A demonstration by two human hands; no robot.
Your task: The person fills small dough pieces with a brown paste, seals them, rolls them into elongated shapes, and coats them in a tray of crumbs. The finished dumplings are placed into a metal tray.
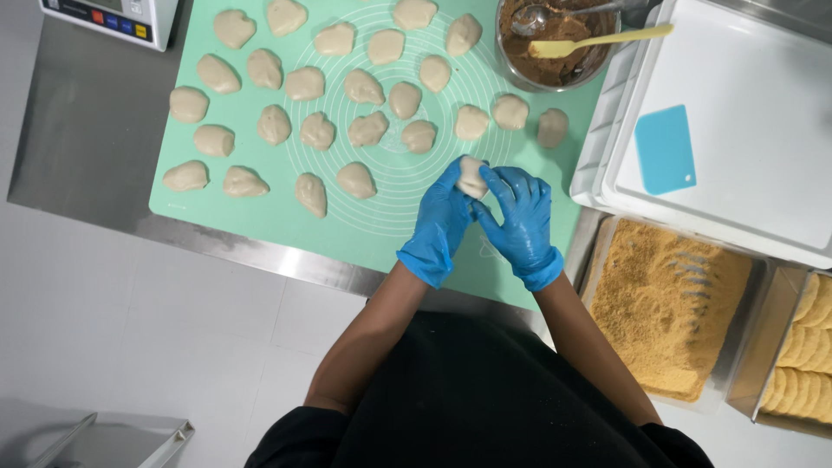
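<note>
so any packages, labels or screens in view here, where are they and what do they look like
Kitchen scale: top left corner on the steel table, white box, front panel with small red and blue buttons; its screen is cut off by the frame edge.
Green mat: small faint printed mark near its lower left corner, too small to make out.
No packages or signs visible.

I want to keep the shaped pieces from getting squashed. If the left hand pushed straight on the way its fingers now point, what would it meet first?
The left hand points up and slightly right, already touching the dough piece held with the right hand. Past that, probably the dough ball on the green mat, though height is unclear.
</note>
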